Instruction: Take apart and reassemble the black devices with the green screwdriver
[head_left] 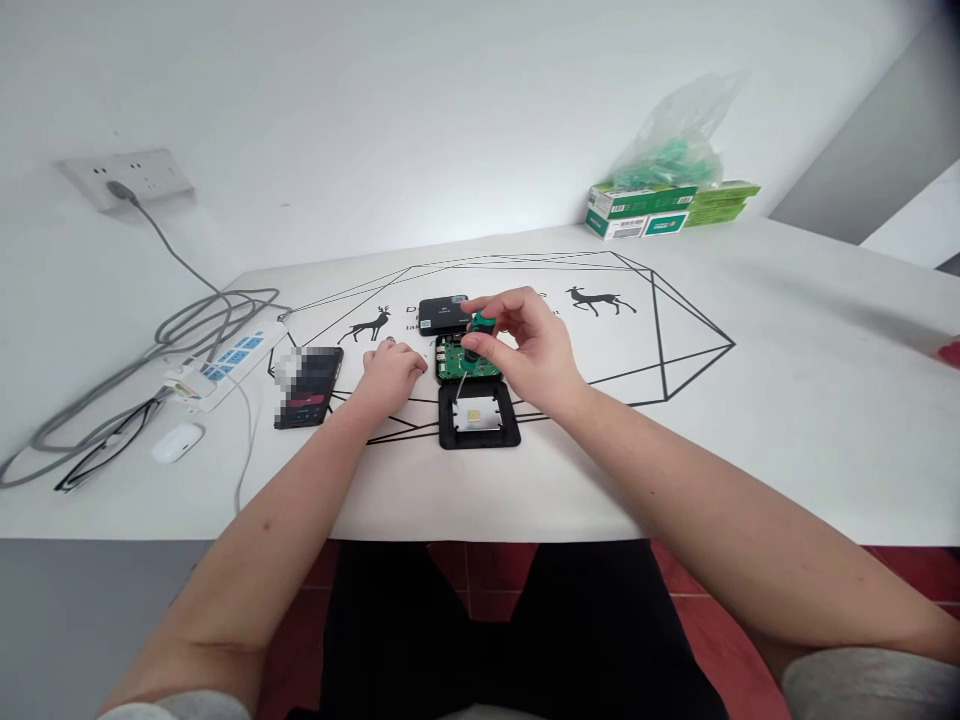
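Note:
My right hand (529,345) is closed round a green-and-black screwdriver (480,335), which stands over a green circuit board (452,362) in a black case. The screwdriver's tip cannot be made out. In front of the board, the case's opened black cover (516,430) lies with a silver metal plate (478,414) inside it; a thin wire runs between the two parts. Another black case part (439,315), with labels, lies behind the board, partly covered by my right fingers. My left hand (391,378) rests on the table just left of the board, fingers loosely bent and apart, holding nothing visible.
A phone (319,385) lies left of my left hand. Further left are a power strip (244,360), grey cable (112,400), glasses (109,445) and a white earbud case (178,442). Green-and-white boxes (637,208) under a plastic bag (679,135) stand at the back right.

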